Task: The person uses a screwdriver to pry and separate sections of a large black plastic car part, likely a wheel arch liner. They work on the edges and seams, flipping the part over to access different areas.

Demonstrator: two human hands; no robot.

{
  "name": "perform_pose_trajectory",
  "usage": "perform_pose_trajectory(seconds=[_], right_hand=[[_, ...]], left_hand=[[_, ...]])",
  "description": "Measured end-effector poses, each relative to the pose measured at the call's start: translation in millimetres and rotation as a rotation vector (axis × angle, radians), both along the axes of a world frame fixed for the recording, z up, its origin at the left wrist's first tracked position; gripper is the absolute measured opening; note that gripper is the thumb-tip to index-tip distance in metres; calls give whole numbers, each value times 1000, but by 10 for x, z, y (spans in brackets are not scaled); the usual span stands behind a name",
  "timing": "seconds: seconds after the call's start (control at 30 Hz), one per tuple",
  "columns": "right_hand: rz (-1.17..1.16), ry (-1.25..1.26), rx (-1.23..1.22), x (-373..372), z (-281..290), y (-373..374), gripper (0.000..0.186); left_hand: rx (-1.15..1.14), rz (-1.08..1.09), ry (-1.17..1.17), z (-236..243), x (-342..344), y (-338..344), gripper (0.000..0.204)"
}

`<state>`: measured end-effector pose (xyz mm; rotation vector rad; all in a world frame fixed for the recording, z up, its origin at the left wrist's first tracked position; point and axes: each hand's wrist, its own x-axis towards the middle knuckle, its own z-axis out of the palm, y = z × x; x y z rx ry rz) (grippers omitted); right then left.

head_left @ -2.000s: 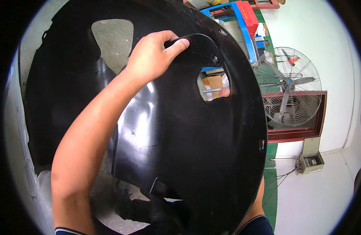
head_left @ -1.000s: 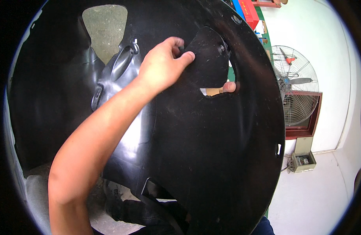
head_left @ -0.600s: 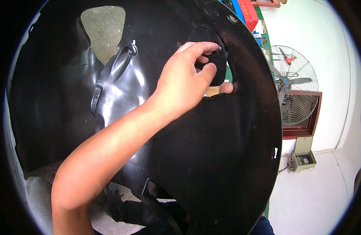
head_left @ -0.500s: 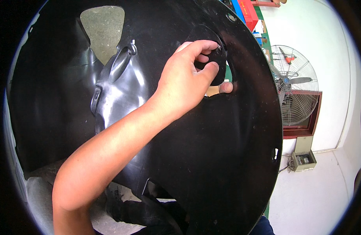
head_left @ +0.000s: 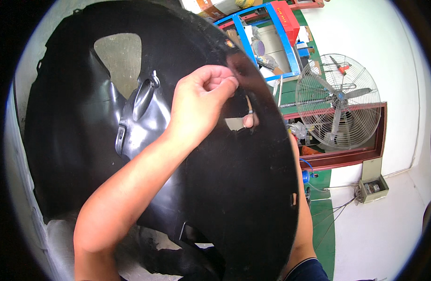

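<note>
A large black moulded plastic panel (head_left: pixel 215 187), curved like a wheel arch liner, fills the middle of the view. My left hand (head_left: pixel 196 98) reaches over its face from the lower left. Thumb and fingertips are pinched together just above an opening in the right part of the panel; whatever lies between them is too small to make out. Behind the panel runs my right forearm (head_left: pixel 303 225). Fingertips of my right hand (head_left: pixel 249 121) show through that opening, against its rim, gripping the panel. The rest of that hand is hidden.
A caged fan (head_left: pixel 339 100) stands at right by the white wall, above a small open electrical box (head_left: pixel 373 187) with cables. Beyond the panel are a blue frame (head_left: pixel 290 51), a red box (head_left: pixel 285 21) and loose clutter on a green surface. Grey floor shows through the panel's upper cutout.
The panel has tilted and its right edge has moved left, uncovering my right forearm, the blue frame and more green surface. My left hand has moved left and lower, its fingers now closer together.
</note>
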<state>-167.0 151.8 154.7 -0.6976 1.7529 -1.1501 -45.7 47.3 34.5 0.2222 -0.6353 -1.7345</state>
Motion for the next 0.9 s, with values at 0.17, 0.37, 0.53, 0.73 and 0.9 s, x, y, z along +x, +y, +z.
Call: perform_pose_trajectory(seconds=[0.17, 0.37, 0.53, 0.73, 0.9], right_hand=[[204, 195, -74, 352, -4, -18, 16], [425, 515, -103, 515, -21, 69, 8], [504, 459, -139, 567, -69, 67, 11], [566, 466, -177, 651, -134, 36, 11], [563, 488, -204, 756, -131, 66, 9]], left_hand=[[13, -23, -41, -73, 236, -20, 12], [376, -285, 188, -16, 571, 164, 16], [366, -373, 187, -228, 592, 40, 26], [278, -582, 421, -440, 659, -71, 22], [236, -551, 387, -379, 722, -102, 27]])
